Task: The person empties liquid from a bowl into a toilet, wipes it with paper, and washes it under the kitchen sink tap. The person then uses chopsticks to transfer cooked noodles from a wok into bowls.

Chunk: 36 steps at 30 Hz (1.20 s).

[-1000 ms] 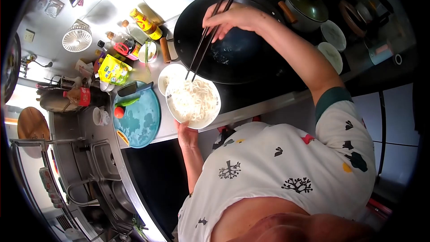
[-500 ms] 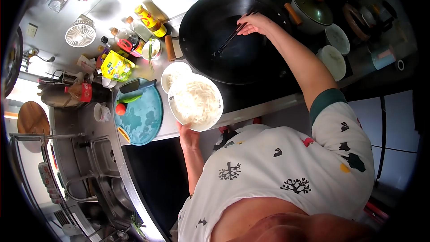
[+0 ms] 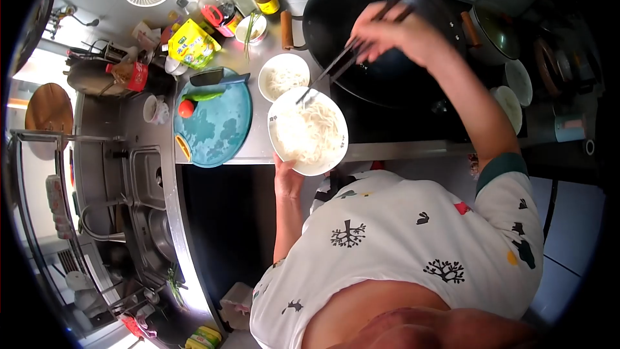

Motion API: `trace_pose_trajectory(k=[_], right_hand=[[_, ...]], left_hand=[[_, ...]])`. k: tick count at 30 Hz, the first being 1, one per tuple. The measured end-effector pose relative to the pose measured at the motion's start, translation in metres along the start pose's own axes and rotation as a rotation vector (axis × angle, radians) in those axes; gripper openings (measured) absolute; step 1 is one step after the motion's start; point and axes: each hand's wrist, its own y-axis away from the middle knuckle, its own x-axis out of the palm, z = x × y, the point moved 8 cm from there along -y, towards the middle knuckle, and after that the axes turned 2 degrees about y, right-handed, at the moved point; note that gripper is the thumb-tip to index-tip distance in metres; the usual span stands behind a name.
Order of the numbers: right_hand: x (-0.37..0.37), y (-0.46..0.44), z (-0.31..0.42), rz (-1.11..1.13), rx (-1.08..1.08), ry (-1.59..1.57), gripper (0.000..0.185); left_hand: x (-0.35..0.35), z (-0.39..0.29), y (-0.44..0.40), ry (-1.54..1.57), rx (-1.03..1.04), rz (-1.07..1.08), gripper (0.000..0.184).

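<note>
My left hand (image 3: 288,177) grips the near rim of a white bowl (image 3: 276,136) full of pale noodles (image 3: 311,130), held in front of the counter edge. In my right hand (image 3: 394,31), somewhat blurred, is a pair of dark chopsticks (image 3: 332,66). Their tips are at the far side of the noodles; whether they touch them I cannot tell. Behind the held bowl is a second white bowl (image 3: 263,82), also with noodles in it. Below my right hand, the large black wok (image 3: 329,0) sits on the stove.
A round blue-green cutting board (image 3: 216,130) carries a knife (image 3: 236,79), a green pepper (image 3: 205,97) and a tomato (image 3: 186,109). Bottles and a yellow pouch (image 3: 193,45) stand behind it. Left is the sink (image 3: 147,174); right of the wok is a lidded pot (image 3: 497,29).
My right hand has brought the chopsticks from over the wok to the noodle bowl. The view has shifted, so the surroundings appear displaced. My left hand keeps hold of the bowl.
</note>
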Motion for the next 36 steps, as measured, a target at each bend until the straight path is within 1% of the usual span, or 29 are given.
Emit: trace_pose_trajectory(k=[2, 4, 6, 7, 8, 10, 11, 15, 20, 23, 24, 26, 28, 30, 32, 33, 35, 36], right_hand=[[0.052, 0.014, -0.001, 0.094, -0.13, 0.224, 0.012], [0.086, 0.031, -0.009, 0.132, -0.226, 0.271, 0.01], [0.104, 0.043, -0.013, 0.116, -0.297, 0.228, 0.011], [0.11, 0.049, -0.015, 0.125, -0.306, 0.278, 0.012], [0.113, 0.053, -0.016, 0.06, -0.469, 0.321, 0.013], [0.117, 0.057, -0.026, -0.011, -0.501, 0.339, 0.01], [0.12, 0.058, -0.032, -0.019, -0.486, 0.327, 0.01], [0.119, 0.061, -0.054, -0.062, -0.42, 0.326, 0.011], [0.116, 0.065, -0.065, -0.126, -0.312, 0.326, 0.013], [0.124, 0.065, -0.059, -0.186, -0.455, 0.446, 0.015], [0.131, 0.063, -0.054, -0.16, -0.45, 0.467, 0.021], [0.149, 0.04, -0.055, -0.181, -0.622, 0.688, 0.029], [0.159, 0.004, -0.076, -0.218, -0.739, 0.727, 0.033], [0.164, -0.038, -0.108, -0.24, -0.696, 0.727, 0.032], [0.165, -0.069, -0.127, -0.272, -0.667, 0.832, 0.034], [0.162, -0.085, -0.157, -0.255, -0.58, 0.742, 0.035], [0.169, -0.092, -0.174, -0.249, -0.594, 0.85, 0.036], [0.172, -0.094, -0.18, -0.245, -0.598, 0.906, 0.038]], left_hand=[[-0.009, 0.0, 0.007, 0.026, 0.02, -0.021, 0.075], [-0.029, 0.0, 0.013, 0.021, 0.054, -0.096, 0.076], [-0.044, -0.001, 0.011, 0.034, 0.103, -0.077, 0.075], [-0.051, -0.003, 0.015, 0.04, 0.127, -0.069, 0.074], [-0.062, -0.005, 0.015, 0.027, 0.14, -0.095, 0.073], [-0.078, -0.009, 0.013, 0.005, 0.169, -0.152, 0.072], [-0.092, -0.008, 0.008, 0.016, 0.173, -0.142, 0.069], [-0.094, -0.018, -0.001, -0.002, 0.185, -0.205, 0.067], [-0.094, -0.021, -0.016, -0.021, 0.15, -0.188, 0.067], [-0.089, -0.031, -0.021, -0.165, 0.067, -0.199, 0.058], [-0.086, -0.036, -0.02, -0.227, 0.028, -0.218, 0.057], [-0.091, -0.044, -0.025, -0.368, -0.045, -0.261, 0.055], [-0.096, -0.05, -0.036, -0.465, -0.049, -0.253, 0.056], [-0.093, -0.056, -0.046, -0.523, -0.069, -0.234, 0.057], [-0.089, -0.057, -0.052, -0.576, -0.073, -0.288, 0.057], [-0.089, -0.059, -0.055, -0.603, -0.074, -0.317, 0.057], [-0.115, -0.062, -0.073, -0.762, -0.002, -0.304, 0.055], [-0.11, -0.067, -0.079, -0.839, 0.036, -0.297, 0.054]])
